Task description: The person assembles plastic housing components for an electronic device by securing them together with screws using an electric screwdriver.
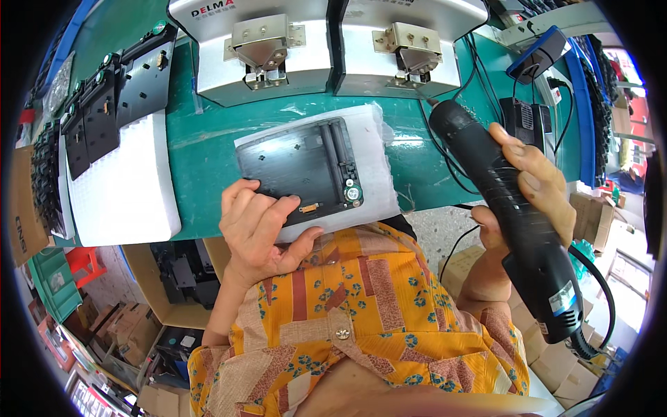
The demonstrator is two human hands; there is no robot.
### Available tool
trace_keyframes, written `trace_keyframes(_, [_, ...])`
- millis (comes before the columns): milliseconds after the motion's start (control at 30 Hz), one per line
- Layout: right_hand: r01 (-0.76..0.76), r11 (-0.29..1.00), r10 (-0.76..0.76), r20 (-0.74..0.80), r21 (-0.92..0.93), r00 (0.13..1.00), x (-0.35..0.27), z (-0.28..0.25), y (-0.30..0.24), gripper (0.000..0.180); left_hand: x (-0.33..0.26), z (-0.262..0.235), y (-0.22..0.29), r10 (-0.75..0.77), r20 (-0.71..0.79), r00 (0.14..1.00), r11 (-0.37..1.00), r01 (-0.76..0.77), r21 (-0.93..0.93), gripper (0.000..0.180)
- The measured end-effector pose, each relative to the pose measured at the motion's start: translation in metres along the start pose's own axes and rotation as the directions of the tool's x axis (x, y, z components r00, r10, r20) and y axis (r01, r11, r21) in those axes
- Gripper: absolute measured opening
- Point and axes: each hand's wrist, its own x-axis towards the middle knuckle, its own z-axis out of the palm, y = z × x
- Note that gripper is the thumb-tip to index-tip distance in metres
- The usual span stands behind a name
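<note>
A flat black plastic panel lies on a white foam sheet at the bench's near edge. It carries a small round green-and-silver part at its right corner and a little orange-brown connector near the front. My left hand holds the panel's near left edge, fingertips on its surface and thumb at the front. Raised on the right, my right hand is wrapped round a black corded electric screwdriver. The screwdriver's tip points up and left, close to the right screw feeder and apart from the panel.
A second screw feeder stands left of the first. Similar black panels are lined up at the left, by a white foam stack. Cables and a black power unit sit at the right. Below left is a cardboard box of black parts.
</note>
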Motion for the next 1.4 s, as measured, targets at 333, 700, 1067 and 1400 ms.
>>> trace_keyframes(333, [0.003, 1.0, -0.005, -0.07, -0.026, 0.998, -0.001, 0.016, 0.01, 0.059, -0.002, 0.002, -0.001, 0.008, -0.021, 1.0, 1.0, -0.008, -0.01, 0.039])
trace_keyframes(700, [0.065, 0.987, -0.059, 0.043, -0.148, 0.997, 0.01, 0.011, -0.002, 0.06, -0.001, 0.002, -0.002, 0.006, -0.021, 1.0, 1.0, -0.006, -0.008, 0.039])
trace_keyframes(1067, [0.074, 0.985, -0.081, -0.041, -0.153, 0.996, 0.015, 0.02, 0.009, 0.055, -0.002, 0.003, -0.002, 0.02, -0.027, 0.999, 1.0, -0.02, -0.007, 0.039])
trace_keyframes(1400, [0.089, 0.963, -0.073, 0.072, -0.254, 0.995, 0.025, 0.014, -0.005, 0.055, -0.001, 0.005, -0.002, 0.035, -0.053, 0.998, 0.999, -0.036, -0.019, 0.037])
